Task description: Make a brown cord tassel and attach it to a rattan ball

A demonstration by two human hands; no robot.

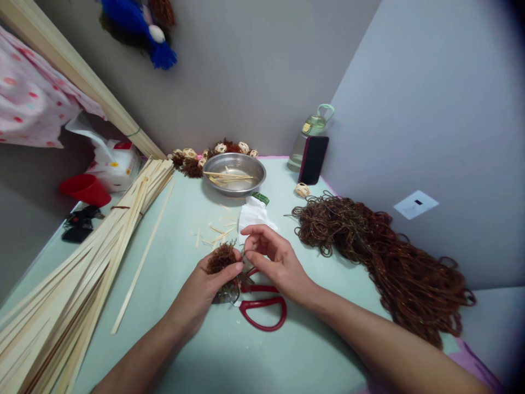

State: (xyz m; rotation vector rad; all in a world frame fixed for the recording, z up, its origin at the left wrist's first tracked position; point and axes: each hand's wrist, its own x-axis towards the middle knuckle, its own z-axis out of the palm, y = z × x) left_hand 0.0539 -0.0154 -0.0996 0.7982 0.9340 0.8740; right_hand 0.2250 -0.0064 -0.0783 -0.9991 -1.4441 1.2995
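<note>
My left hand is closed around a small brown fuzzy tuft, thumb pressed against its side. Just to its right, my right hand has its fingers curled and pinched at the tuft's edge, on a thin strand I cannot make out clearly. Red-handled scissors lie flat on the pale green table directly under both hands. A white crumpled cloth sits just beyond my right fingers.
A big heap of brown cord fills the right side. Long pale bamboo strips lie along the left. A metal bowl with sticks stands at the back, near finished tufts and woven balls, a bottle and a phone.
</note>
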